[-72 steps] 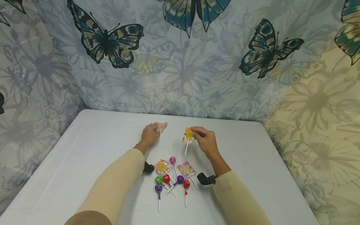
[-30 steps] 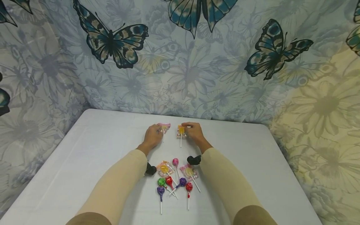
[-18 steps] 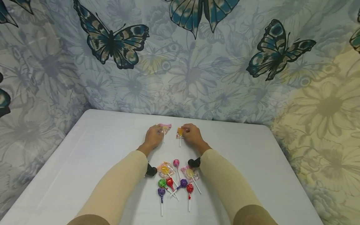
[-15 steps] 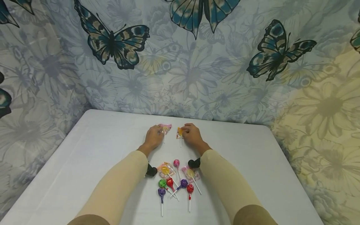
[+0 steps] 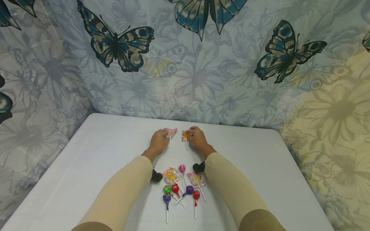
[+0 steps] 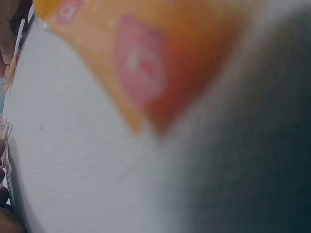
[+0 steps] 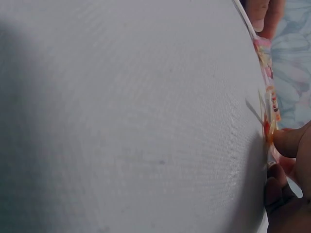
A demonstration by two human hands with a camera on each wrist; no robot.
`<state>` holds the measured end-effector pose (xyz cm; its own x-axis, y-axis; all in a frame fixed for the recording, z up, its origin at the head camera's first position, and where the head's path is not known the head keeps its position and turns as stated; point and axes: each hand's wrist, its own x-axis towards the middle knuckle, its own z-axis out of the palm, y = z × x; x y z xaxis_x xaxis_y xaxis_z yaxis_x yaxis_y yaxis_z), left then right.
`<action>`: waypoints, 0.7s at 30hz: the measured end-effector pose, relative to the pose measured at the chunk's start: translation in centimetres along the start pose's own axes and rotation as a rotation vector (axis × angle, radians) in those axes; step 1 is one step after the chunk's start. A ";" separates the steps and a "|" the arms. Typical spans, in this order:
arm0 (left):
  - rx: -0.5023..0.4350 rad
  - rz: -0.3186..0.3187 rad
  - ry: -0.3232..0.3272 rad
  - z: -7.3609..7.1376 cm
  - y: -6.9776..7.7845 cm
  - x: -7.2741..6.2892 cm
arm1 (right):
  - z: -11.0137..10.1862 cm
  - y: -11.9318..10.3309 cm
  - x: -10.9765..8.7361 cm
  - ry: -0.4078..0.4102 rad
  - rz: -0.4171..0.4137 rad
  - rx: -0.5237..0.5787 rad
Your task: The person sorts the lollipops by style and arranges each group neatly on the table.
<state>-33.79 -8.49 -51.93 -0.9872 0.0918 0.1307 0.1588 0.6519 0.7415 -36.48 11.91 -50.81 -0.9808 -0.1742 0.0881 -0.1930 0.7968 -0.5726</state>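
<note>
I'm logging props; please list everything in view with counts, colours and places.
Pink-wrapped lollipop: 1, pink, in left hand
Orange-wrapped lollipop: 1, orange, in right hand
Other flat-wrapped lollipops: 2, orange and pink, on table
Pink round lollipop: 1, pink, between those two
Green lollipop: 1, green, beside a red one
Red lollipops: 2, red, flanking a purple one
Purple lollipops: 2, purple, one between reds, one by green
Table: 1, white, beneath
Floral backdrop: count unclear, blue-grey and yellow, behind
Butterflies: several, blue and black, on backdrop
Wrist devices: 2, black, at wrists
Sleeves: 2, cream and brown, foreground
Hands: 2, bare, far side
</note>
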 end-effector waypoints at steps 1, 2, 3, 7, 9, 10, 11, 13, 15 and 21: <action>0.002 -0.001 0.000 0.0 0.0 0.0 | 0.0 0.0 0.0 -0.003 0.003 0.004; 0.002 -0.004 0.002 0.0 0.0 -0.1 | 0.0 -0.1 0.0 -0.003 0.002 0.005; 0.003 -0.002 0.003 0.0 0.0 -0.1 | -0.1 -0.1 0.0 -0.003 0.001 0.005; 0.013 0.012 0.016 0.1 -0.2 0.1 | -0.2 0.0 0.0 0.002 0.019 0.026; 0.021 0.023 0.024 0.1 -0.2 0.1 | -0.5 0.0 -0.1 0.001 0.034 0.056; 0.025 0.029 0.029 0.0 -0.2 0.1 | -0.6 0.0 -0.2 -0.002 0.046 0.076; 0.031 0.038 0.035 0.0 -0.2 0.1 | -0.8 0.0 -0.3 -0.002 0.055 0.091; 0.033 0.045 0.039 -0.1 -0.2 0.1 | -1.2 -0.1 -0.5 0.002 0.058 0.116; 0.031 0.047 0.040 -0.1 -0.2 0.1 | -1.5 0.0 -0.8 0.007 0.056 0.124; 0.028 0.039 0.036 -0.1 -0.3 -0.1 | -2.5 0.0 -2.0 0.029 0.033 0.145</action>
<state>-33.76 -8.75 -52.09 -0.9788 0.0911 0.1834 0.1966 0.6690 0.7168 -34.56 13.65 -48.95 -0.9873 -0.1308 0.0899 -0.1565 0.7093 -0.6873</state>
